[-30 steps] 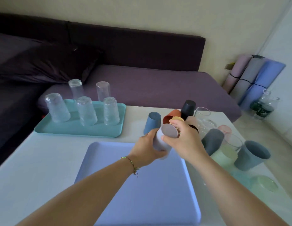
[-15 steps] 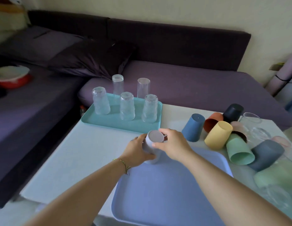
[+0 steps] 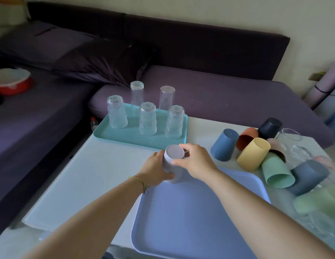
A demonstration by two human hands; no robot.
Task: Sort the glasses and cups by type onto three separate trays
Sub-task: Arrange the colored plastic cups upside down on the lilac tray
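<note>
The left hand and right hand grip an upside-down lavender cup at the far left corner of the blue tray. Beyond, 5 clear glasses stand inverted on a teal tray; coloured cups lie heaped at right.

Place: a home living room.
Seating: a dark purple sofa fills the upper half of the frame, a pillow on it at upper left.
Table: a low white table holds household cups.
</note>
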